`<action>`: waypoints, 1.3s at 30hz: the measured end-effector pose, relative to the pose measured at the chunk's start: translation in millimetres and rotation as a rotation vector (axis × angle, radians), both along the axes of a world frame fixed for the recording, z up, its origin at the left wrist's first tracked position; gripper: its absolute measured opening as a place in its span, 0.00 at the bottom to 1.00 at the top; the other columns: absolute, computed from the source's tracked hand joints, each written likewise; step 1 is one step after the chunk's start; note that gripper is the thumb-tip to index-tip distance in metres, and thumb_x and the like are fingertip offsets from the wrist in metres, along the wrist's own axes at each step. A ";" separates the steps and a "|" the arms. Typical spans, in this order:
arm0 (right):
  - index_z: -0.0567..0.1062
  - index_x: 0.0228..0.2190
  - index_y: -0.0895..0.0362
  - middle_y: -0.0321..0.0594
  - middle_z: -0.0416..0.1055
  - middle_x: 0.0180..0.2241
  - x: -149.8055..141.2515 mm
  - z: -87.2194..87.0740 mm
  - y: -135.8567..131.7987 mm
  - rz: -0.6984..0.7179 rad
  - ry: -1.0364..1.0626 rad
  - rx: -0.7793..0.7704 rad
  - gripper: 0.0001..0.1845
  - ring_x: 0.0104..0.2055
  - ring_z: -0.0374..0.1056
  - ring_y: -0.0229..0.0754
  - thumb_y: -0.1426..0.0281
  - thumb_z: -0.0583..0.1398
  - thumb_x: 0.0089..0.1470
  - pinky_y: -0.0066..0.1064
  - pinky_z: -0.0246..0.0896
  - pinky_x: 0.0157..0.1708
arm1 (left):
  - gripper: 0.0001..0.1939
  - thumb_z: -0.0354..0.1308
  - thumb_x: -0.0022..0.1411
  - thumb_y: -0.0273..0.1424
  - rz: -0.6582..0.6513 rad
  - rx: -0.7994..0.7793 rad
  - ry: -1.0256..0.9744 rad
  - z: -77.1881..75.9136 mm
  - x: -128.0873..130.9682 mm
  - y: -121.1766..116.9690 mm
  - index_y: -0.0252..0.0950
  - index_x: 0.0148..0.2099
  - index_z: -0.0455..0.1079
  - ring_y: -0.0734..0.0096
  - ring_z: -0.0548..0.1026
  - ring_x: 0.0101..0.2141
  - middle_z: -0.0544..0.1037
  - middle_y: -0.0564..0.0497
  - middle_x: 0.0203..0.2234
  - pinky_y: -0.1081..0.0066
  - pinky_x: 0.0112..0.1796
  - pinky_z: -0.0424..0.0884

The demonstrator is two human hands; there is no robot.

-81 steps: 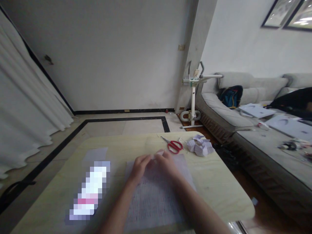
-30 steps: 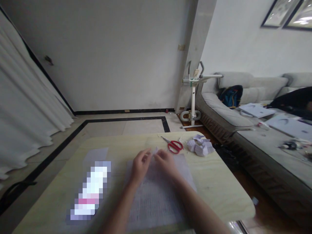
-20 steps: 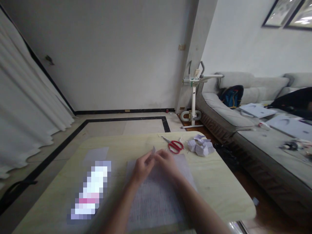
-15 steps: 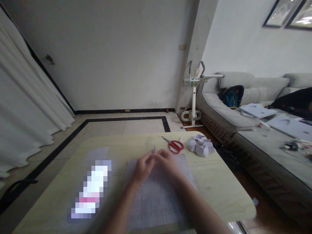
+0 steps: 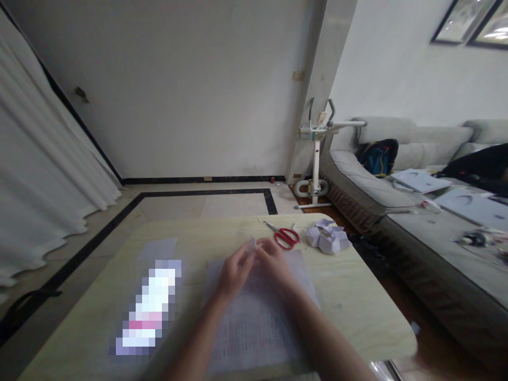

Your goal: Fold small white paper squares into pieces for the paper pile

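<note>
Close together over the far part of a printed sheet of paper [image 5: 257,323], my left hand [image 5: 235,270] and my right hand [image 5: 273,260] pinch a small piece of white paper [image 5: 252,244] between them. Its tip sticks up above the fingers, while the rest is hidden by them. The fingers of both hands are closed on it. Just beyond my right hand lie scissors [image 5: 286,238] with red handles, blades pointing to the far left. A cluster of folded white paper pieces [image 5: 328,237] sits to the right of the scissors.
The pale wooden table [image 5: 357,307] has rounded corners. On its left lie a pixelated bright screen [image 5: 151,307] and a small sheet of paper [image 5: 159,247]. A grey sofa [image 5: 428,227] stands to the right, an exercise machine [image 5: 315,159] behind.
The piece of paper has shifted slightly to the right and shows a little more above the fingers. My right fingers have risen slightly. Scissors and folded pieces have stayed put.
</note>
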State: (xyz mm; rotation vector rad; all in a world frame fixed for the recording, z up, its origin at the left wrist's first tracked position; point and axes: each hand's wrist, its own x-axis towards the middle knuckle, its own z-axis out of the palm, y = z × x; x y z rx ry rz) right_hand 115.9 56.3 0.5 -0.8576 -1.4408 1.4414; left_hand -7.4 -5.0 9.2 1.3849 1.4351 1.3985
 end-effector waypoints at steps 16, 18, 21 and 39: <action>0.75 0.38 0.57 0.35 0.68 0.24 0.5 2.2 -0.6 -0.059 -0.095 0.042 0.15 0.28 0.65 0.38 0.64 0.61 0.48 0.27 0.59 0.28 | 0.23 0.54 0.60 0.41 0.023 0.004 -0.090 3.6 6.6 0.9 0.34 0.54 0.64 0.63 0.77 0.40 0.78 0.43 0.41 0.70 0.39 0.73; 0.76 0.38 0.57 0.35 0.68 0.24 -0.1 2.0 -1.1 -0.057 -0.108 0.049 0.16 0.28 0.65 0.38 0.63 0.61 0.48 0.27 0.59 0.28 | 0.22 0.53 0.61 0.40 0.025 0.018 -0.057 2.9 6.3 0.6 0.35 0.54 0.64 0.64 0.77 0.40 0.78 0.44 0.42 0.70 0.40 0.72; 0.76 0.38 0.58 0.36 0.69 0.25 -1.4 3.0 -2.5 -0.066 -0.118 0.073 0.16 0.28 0.65 0.39 0.63 0.60 0.48 0.28 0.59 0.28 | 0.21 0.52 0.62 0.39 0.052 0.024 0.005 0.8 5.9 -0.2 0.36 0.54 0.63 0.65 0.77 0.39 0.79 0.45 0.40 0.71 0.38 0.72; 0.76 0.32 0.57 0.40 0.74 0.31 -1.2 7.9 -5.8 0.003 -0.109 0.097 0.10 0.35 0.69 0.42 0.63 0.59 0.52 0.31 0.62 0.36 | 0.17 0.49 0.63 0.35 0.120 0.096 0.135 -7.3 2.5 1.7 0.36 0.52 0.66 0.64 0.74 0.46 0.76 0.45 0.45 0.68 0.45 0.69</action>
